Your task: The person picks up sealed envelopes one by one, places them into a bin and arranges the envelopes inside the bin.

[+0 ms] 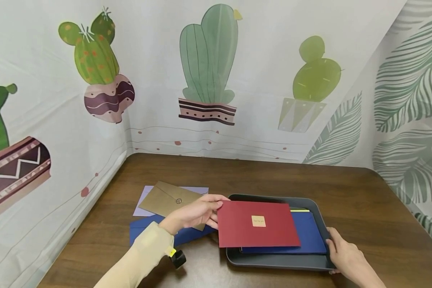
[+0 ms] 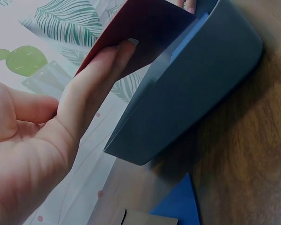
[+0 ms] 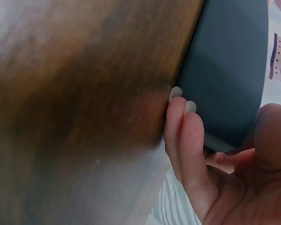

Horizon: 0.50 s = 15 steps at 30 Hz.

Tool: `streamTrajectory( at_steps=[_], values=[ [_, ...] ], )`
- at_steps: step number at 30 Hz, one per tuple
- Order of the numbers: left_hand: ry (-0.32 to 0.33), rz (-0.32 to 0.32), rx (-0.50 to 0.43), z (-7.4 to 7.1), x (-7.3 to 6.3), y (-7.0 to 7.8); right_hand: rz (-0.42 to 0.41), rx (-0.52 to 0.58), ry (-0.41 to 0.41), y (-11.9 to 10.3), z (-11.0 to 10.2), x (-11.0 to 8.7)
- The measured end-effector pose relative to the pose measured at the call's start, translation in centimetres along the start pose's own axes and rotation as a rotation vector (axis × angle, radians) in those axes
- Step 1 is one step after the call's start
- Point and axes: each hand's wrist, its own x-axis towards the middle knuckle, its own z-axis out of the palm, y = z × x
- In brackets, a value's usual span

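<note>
My left hand pinches the left edge of a red envelope with a small gold label, thumb on top and fingers beneath. In the left wrist view the fingertips lie against the envelope's underside. It is held over a dark grey tray, covering much of what lies inside. A dark blue envelope shows in the tray, with a thin yellow edge behind it. At the tray's right end my right hand grips the wall, thumb over the rim and fingers low on the outside.
Left of the tray lie a brown envelope, a lilac envelope and a blue envelope, overlapping on the wooden table. A black wrist camera hangs below the left sleeve. Cactus-print cloth stands behind the table.
</note>
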Motion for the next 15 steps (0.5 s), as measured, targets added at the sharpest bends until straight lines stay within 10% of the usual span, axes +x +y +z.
streamTrajectory(
  at_steps=[15],
  values=[
    [-0.022, -0.015, -0.013, 0.76, 1.05, -0.34, 0.024, 0.011, -0.029, -0.17, -0.11, -0.06]
  ],
)
